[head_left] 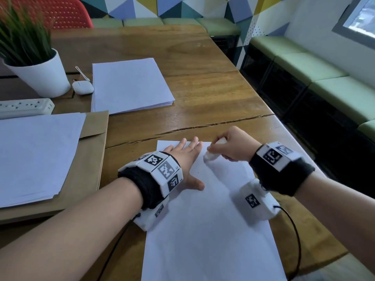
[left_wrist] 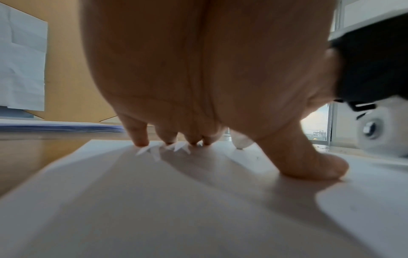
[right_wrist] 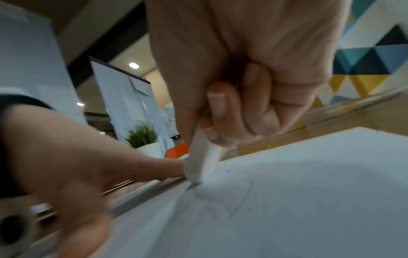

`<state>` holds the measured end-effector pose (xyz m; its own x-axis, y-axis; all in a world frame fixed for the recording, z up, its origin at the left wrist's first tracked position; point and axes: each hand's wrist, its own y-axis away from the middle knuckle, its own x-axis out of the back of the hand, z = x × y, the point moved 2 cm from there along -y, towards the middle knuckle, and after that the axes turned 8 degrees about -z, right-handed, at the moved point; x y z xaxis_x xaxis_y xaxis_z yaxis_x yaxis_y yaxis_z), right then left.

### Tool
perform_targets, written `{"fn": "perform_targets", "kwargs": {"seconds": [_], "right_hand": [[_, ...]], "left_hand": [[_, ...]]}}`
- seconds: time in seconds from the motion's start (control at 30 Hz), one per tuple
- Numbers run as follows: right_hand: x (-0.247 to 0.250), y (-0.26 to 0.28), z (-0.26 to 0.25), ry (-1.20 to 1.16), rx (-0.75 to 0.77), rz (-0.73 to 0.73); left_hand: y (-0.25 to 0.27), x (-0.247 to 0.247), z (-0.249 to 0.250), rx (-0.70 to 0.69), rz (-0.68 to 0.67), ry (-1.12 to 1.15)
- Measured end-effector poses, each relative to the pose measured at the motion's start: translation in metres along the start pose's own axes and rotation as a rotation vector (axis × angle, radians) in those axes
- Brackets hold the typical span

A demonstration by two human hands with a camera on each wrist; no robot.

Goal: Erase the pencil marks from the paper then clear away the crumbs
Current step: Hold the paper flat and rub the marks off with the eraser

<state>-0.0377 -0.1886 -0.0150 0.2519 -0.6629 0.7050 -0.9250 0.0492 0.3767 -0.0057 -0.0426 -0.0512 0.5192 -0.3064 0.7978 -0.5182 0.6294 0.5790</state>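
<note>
A white sheet of paper (head_left: 205, 220) lies on the wooden table in front of me. My left hand (head_left: 185, 159) lies flat on its upper left part, fingers straight and thumb spread, pressing it down. My right hand (head_left: 229, 147) grips a white eraser (head_left: 211, 155) whose lower end touches the paper near the top edge. In the right wrist view the eraser (right_wrist: 203, 162) stands tilted on the paper (right_wrist: 287, 200), its tip on faint pencil lines (right_wrist: 223, 197). Tiny dark crumbs (left_wrist: 256, 158) dot the paper (left_wrist: 176, 209) beside my left thumb (left_wrist: 309, 162).
A stack of white paper (head_left: 129, 86) lies farther back, another stack (head_left: 34, 157) on a brown envelope (head_left: 89, 159) at left. A potted plant (head_left: 34, 63), an earbud case (head_left: 83, 87) and a power strip (head_left: 26, 107) sit at the far left. The table edge (head_left: 294, 138) runs along the right.
</note>
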Motion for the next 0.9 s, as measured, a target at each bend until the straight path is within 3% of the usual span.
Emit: {"fn": "perform_targets", "kwargs": {"seconds": [0.17,0.33,0.53,0.73,0.9], "right_hand": [[0.002,0.028,-0.008,0.286,-0.019,-0.333],[0.000,0.009,-0.019,0.342,0.085,-0.059],[0.006,0.036,-0.010,0.637,0.137,-0.324],[-0.002,0.020,-0.009,0.520,0.230,-0.065],[-0.003,0.042,0.005,0.557,0.266,-0.272]], "left_hand": [[-0.001,0.002,0.000,-0.006,-0.037,-0.005],[0.000,0.000,0.000,-0.003,-0.004,0.003],[-0.001,0.002,0.000,-0.005,-0.051,-0.015],[0.000,0.000,0.000,0.007,-0.023,0.006],[0.000,0.003,0.000,-0.006,-0.063,-0.022]]}}
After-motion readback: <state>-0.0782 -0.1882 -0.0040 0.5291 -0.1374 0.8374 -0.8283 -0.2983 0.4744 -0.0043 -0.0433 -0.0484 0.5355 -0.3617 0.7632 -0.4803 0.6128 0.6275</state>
